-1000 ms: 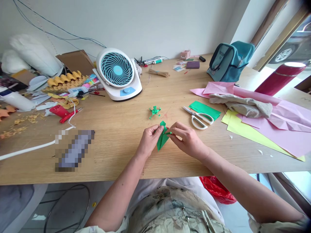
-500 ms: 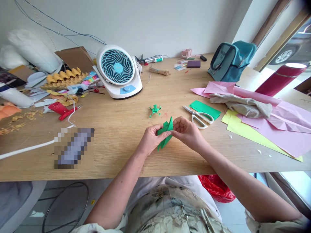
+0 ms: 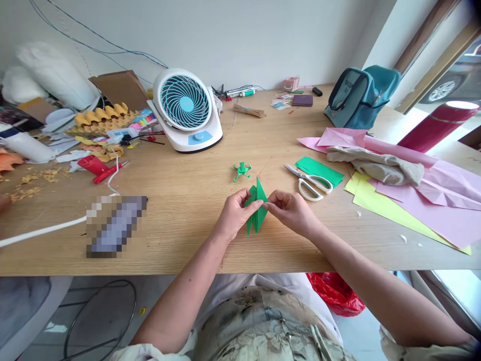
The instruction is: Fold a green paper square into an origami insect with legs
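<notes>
A folded piece of green paper (image 3: 257,208) stands upright between my two hands, just above the wooden table (image 3: 180,210). My left hand (image 3: 235,214) pinches its left side with thumb and fingers. From the right, my right hand (image 3: 291,210) pinches the paper's other edge. A small finished green paper frog (image 3: 241,171) lies on the table just beyond the hands.
White-handled scissors (image 3: 310,183) and a green sheet (image 3: 319,170) lie to the right, with yellow and pink sheets (image 3: 421,205) and a grey cloth (image 3: 376,163) past them. A white desk fan (image 3: 186,110), a teal bag (image 3: 358,95) and craft clutter (image 3: 97,130) stand further back.
The green paper has been turned from lying slanted to standing upright, point up. Both hands shifted slightly with it and kept their pinch.
</notes>
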